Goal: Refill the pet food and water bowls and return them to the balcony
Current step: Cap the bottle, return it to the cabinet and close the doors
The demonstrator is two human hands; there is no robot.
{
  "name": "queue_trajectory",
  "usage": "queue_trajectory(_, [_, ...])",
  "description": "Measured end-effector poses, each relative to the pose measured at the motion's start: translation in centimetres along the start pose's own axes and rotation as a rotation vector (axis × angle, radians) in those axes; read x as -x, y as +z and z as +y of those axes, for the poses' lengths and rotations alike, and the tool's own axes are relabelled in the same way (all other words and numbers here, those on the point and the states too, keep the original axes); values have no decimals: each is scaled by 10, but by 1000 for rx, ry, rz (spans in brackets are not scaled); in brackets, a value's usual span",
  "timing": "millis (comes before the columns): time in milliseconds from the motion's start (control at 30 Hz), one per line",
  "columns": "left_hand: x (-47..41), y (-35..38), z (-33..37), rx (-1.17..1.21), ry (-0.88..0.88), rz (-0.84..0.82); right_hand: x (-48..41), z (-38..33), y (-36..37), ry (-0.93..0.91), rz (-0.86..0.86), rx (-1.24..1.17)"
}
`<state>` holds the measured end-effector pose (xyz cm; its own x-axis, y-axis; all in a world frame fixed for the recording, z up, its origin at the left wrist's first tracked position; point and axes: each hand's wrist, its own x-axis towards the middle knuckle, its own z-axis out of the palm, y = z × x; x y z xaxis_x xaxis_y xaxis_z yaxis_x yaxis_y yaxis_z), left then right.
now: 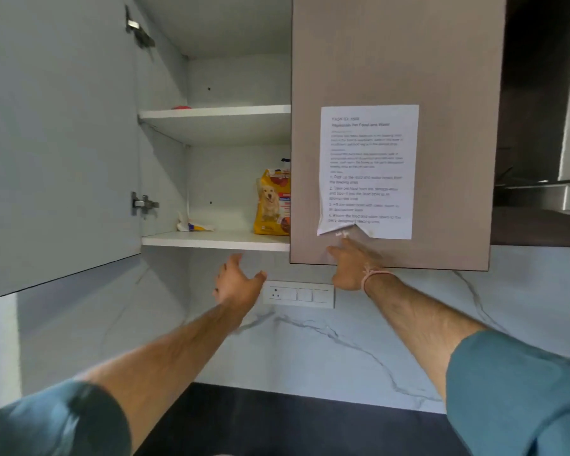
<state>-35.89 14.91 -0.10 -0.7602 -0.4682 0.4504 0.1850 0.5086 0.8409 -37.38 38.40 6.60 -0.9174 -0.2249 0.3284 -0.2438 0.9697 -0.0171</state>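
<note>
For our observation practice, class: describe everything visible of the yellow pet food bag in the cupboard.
The pet food bag is a glossy yellow pouch printed with a golden dog and a red band near its crumpled top; the small print is unreadable. It stands upright on the lower shelf of the open cupboard, its right part hidden behind the closed door. Only the shelf visibly touches it; the left hand reaches below, apart.

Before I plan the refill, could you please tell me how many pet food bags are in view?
1. The yellow pet food bag stands on the lowest shelf, partly behind the closed cupboard door; others may be hidden behind that door.
</note>
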Motion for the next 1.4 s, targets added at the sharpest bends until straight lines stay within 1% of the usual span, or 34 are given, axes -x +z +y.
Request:
queue_trajectory(133, [22, -84, -34, 178, -110, 149, 5, -2, -13, -17, -22, 23])
queue_trajectory(200, [32, -133, -44, 205, -153, 262, -4, 3, -9, 1, -37, 23])
queue_trajectory(267, [40, -180, -51, 228, -193, 346, -32, 20, 11, 13, -31, 44])
queue_trajectory(367, [49, -244, -61, 311, -267, 427, -38, 17, 23, 8, -47, 101])
queue_trajectory(433, [52, -273, -68, 351, -295, 465, -25, 5, 15, 35, -41, 30])
queue_trajectory(500, [58, -291, -69, 378, -290, 436, -12, -13, 4, 39, -16, -49])
queue_trajectory(567, [61, -297, -69, 408, -297, 403, -4, -40, -5, -9, 12, -119])
queue_trajectory(667, [67, -303, -72, 509, -414, 419, 11, -93, -18, -130, 53, -215])
queue_trajectory(767, [78, -306, -72, 562, -498, 447, 31, -149, -27, -273, 112, -240])
queue_trajectory(867, [81, -312, -73, 531, -389, 466, 58, -211, -33, -422, 170, -258])
queue_trajectory(967, [87, -319, -70, 508, -349, 461, 81, -264, -42, -533, 212, -253])
queue_trajectory(1067, [99, -321, -73, 422, -276, 401, 100, -308, -55, -594, 236, -250])
queue_trajectory(1133, [105, -321, -74, 406, -235, 340, 113, -329, -63, -634, 280, -253])
queue_trajectory(1267, [112, -307, -70, 371, -137, 138, 133, -346, -69, -659, 431, -302])
queue_trajectory(1333, [115, -294, -67, 339, -53, 82, 140, -344, -65, -660, 502, -320])
queue_trajectory(1400, [115, -277, -64, 303, 8, 34, 141, -331, -57, -628, 544, -277])
